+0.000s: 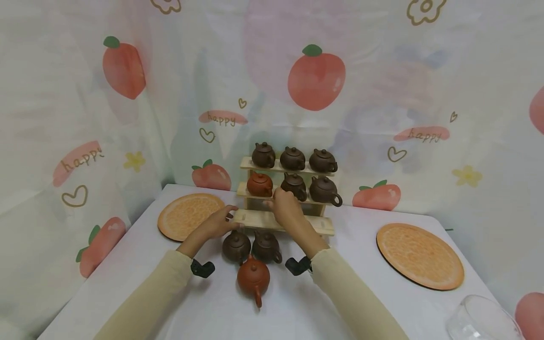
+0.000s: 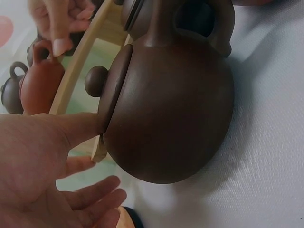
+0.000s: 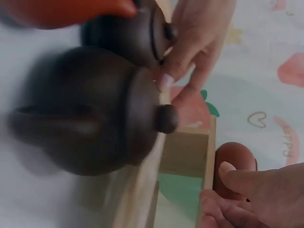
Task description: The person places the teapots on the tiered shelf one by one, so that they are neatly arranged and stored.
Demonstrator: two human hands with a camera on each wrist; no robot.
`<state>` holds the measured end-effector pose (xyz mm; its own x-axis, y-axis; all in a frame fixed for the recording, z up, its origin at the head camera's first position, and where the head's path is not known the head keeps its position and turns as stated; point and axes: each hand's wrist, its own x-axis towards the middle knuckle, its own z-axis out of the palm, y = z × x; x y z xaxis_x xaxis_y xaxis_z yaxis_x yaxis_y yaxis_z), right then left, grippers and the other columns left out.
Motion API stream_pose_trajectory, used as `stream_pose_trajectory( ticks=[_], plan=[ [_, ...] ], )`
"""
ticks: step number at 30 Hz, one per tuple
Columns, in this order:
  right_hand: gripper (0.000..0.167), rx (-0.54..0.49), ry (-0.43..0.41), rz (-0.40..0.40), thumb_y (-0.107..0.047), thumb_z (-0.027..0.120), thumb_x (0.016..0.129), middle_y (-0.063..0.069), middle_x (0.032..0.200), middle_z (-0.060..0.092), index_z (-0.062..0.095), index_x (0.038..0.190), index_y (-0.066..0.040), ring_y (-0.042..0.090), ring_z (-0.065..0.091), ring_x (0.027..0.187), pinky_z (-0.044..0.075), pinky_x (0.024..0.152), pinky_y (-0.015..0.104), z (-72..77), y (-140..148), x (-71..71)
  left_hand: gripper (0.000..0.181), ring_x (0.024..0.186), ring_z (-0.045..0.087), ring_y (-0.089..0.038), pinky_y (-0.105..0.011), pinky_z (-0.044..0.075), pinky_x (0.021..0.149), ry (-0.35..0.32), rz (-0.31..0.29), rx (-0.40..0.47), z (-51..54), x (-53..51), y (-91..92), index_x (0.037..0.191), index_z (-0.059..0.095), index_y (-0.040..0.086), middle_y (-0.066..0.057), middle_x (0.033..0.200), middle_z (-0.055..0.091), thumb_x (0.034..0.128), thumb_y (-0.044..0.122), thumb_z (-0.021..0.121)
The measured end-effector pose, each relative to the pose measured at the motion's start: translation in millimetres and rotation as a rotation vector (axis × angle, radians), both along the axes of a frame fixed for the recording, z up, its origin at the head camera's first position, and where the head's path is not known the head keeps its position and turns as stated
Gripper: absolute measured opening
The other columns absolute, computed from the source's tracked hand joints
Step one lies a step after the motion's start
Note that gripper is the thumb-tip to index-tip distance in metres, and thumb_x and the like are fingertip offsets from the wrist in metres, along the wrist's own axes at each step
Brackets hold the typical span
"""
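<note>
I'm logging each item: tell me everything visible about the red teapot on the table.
The red teapot looks like clay, with a rounded body, knobbed lid in place, spout toward the wooden stand and handle toward the wearer. It stands upright on the white table in front of two dark teapots; whether it touches them is unclear. Neither left hand nor right hand touches it.

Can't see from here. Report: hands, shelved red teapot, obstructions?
Left hand at end of bottom shelf. Right hand on red teapot, grip unclear. Teapot on middle shelf. Two dark teapots before bottom shelf.
</note>
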<state>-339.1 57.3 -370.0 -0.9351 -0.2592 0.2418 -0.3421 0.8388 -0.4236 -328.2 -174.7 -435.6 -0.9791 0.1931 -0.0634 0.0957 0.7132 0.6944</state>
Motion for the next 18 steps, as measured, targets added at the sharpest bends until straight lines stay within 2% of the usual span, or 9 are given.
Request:
stream_pose_trajectory(
  ticks=[4,7,9,13,14,17,18],
  plan=[
    [0.034,0.044,0.003,0.060,-0.030,0.077,0.098,0.006,0.069,0.062,0.065,0.080,-0.004,0.020,0.059,0.061,0.047,0.057,0.034,-14.3,8,14.1,0.068,0.136,0.056,-0.045,-0.058,0.050,0.107,-0.004,0.005,0.001,2.1,1.5,-1.2,0.156,0.045,0.004,-0.029,0.145,0.058,0.1014,0.035,0.072],
    [0.039,0.074,-0.023,0.105,-0.033,0.075,0.100,0.003,0.064,0.057,0.064,0.073,-0.007,0.016,0.051,0.057,0.042,0.055,0.031,-24.6,13,29.2,0.069,0.136,0.056,-0.046,-0.058,0.050,0.107,-0.004,0.006,-0.002,3.6,2.2,-1.5,0.156,0.045,0.004,-0.030,0.145,0.058,0.1011,0.035,0.072],
    [0.042,0.084,-0.036,0.126,-0.035,0.071,0.102,0.003,0.062,0.057,0.063,0.072,-0.007,0.017,0.052,0.056,0.043,0.054,0.032,-30.3,16,39.8,0.069,0.136,0.056,-0.046,-0.059,0.050,0.106,-0.004,0.008,0.000,4.3,2.6,-1.6,0.156,0.044,0.004,-0.030,0.145,0.058,0.1011,0.035,0.072],
    [0.047,0.104,-0.068,0.116,-0.043,0.062,0.107,0.006,0.067,0.061,0.067,0.079,-0.006,0.022,0.060,0.062,0.050,0.059,0.039,-37.9,23,57.2,0.069,0.136,0.056,-0.046,-0.059,0.050,0.106,-0.002,0.006,0.011,4.6,2.9,-1.1,0.156,0.044,0.004,-0.030,0.145,0.057,0.1014,0.035,0.072],
    [0.046,0.108,-0.072,0.116,-0.046,0.061,0.107,0.007,0.071,0.064,0.070,0.088,-0.005,0.023,0.064,0.067,0.052,0.064,0.041,-39.3,24,60.7,0.069,0.136,0.056,-0.046,-0.059,0.050,0.106,0.000,0.003,0.008,4.6,3.1,-0.9,0.156,0.044,0.004,-0.030,0.145,0.058,0.1014,0.035,0.072],
    [0.054,0.118,-0.131,0.119,-0.054,0.063,0.103,0.010,0.076,0.067,0.072,0.104,-0.001,0.025,0.066,0.073,0.053,0.067,0.042,-42.5,29,70.9,0.069,0.136,0.056,-0.046,-0.059,0.050,0.107,-0.006,0.003,0.008,4.1,3.4,0.1,0.156,0.044,0.003,-0.030,0.145,0.058,0.1014,0.035,0.072],
    [0.055,0.121,-0.154,0.125,-0.056,0.065,0.101,0.010,0.075,0.067,0.072,0.102,-0.001,0.024,0.065,0.071,0.053,0.065,0.041,-43.5,31,73.9,0.069,0.136,0.056,-0.046,-0.059,0.050,0.106,-0.006,0.002,0.003,3.9,3.4,0.5,0.156,0.044,0.003,-0.030,0.145,0.058,0.1015,0.035,0.072]
  ],
)
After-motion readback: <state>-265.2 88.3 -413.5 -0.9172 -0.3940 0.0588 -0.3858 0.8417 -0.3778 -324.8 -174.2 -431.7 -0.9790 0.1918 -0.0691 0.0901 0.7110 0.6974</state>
